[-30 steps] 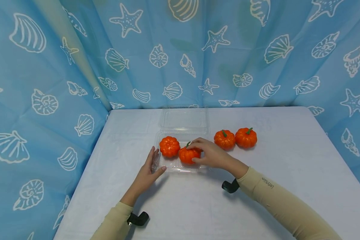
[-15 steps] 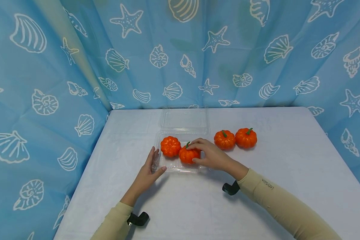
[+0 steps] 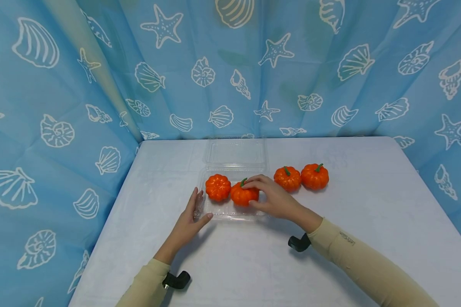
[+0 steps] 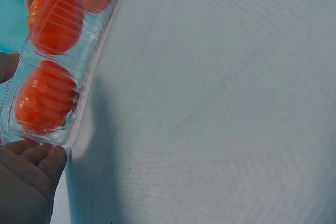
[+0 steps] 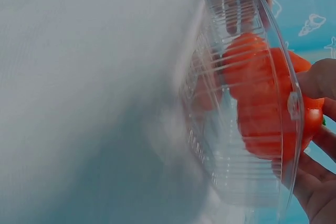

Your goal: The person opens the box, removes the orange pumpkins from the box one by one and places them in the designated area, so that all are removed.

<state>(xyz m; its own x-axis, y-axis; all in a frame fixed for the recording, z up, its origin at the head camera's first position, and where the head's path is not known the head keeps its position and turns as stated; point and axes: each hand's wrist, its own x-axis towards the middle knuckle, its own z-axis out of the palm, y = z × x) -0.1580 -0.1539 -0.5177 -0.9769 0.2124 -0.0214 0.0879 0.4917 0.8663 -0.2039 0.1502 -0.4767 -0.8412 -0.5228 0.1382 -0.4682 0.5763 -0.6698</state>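
A clear plastic clamshell box (image 3: 234, 215) lies with its lid folded back on the table. Inside it, on the left, sits one small orange pumpkin (image 3: 218, 187), its stem out of sight. My right hand (image 3: 273, 197) grips a second pumpkin (image 3: 244, 194) by its right side, thumb low and fingers over the top near the green stem. This pumpkin is in the box's right part; whether it touches the bottom I cannot tell. My left hand (image 3: 189, 224) rests against the box's left end, fingers straight along the wall and thumb at the front corner.
Two more pumpkins stand on the table right of the box, a nearer-left one (image 3: 287, 178) and a right one (image 3: 315, 176) side by side. The lid (image 3: 236, 152) lies toward the far edge. A blue shell-print curtain (image 3: 203, 98) hangs behind the white table (image 3: 238, 264).
My right hand and the pumpkin in it have shifted slightly up and to the right. The left pumpkin has moved a touch to the right. My left hand stays in place.
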